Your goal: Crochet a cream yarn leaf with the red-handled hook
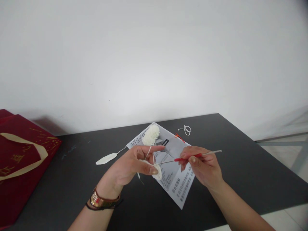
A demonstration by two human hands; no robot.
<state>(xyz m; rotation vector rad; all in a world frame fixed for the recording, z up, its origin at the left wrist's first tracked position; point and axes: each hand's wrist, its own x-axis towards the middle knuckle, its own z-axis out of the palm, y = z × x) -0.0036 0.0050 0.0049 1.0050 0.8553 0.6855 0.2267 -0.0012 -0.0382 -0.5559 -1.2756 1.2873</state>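
My left hand pinches a small white crochet piece between thumb and fingers. White yarn runs up over its raised index finger. In my right hand is a crochet hook with a red grip, held like a pen; its thin metal end meets the top of the crochet piece. Behind the hands a ball of white yarn rests on a printed sheet. A finished-looking white leaf-shaped crochet piece with a yarn tail lies left of the sheet.
The dark table runs back to a white wall. A red gift bag with a cream ribbon handle stands at the left. Near the sheet's right edge lie a small red-orange item and a loose curl of white yarn.
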